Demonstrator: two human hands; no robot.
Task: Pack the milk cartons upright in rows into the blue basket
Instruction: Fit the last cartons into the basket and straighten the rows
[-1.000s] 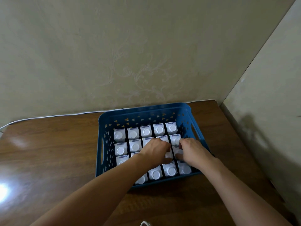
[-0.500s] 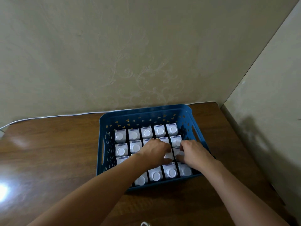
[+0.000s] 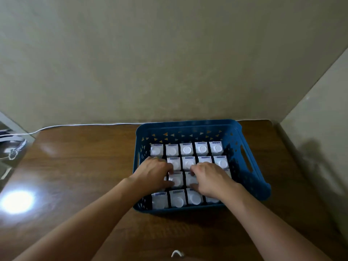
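Note:
The blue basket (image 3: 188, 123) stands on the brown table near the right back corner. Upright white milk cartons (image 3: 186, 149) with round caps fill it in rows. My left hand (image 3: 153, 172) lies over the left part of the third row, its fingers and thumb curled around a carton (image 3: 176, 179). My right hand (image 3: 211, 179) lies beside it on the right, fingers curled down over the neighbouring carton (image 3: 189, 178). Both hands hide several cartons. The front row (image 3: 178, 199) shows below my wrists.
A white cable (image 3: 75, 125) runs along the table's back edge by the wall. A second wall closes the right side. A bright light glare (image 3: 17, 201) sits on the table at left. Cluttered items (image 3: 11, 147) lie past the left edge.
Both hands have shifted left along the third row, from the basket's right side toward its middle. The view has also turned, so the basket sits further right.

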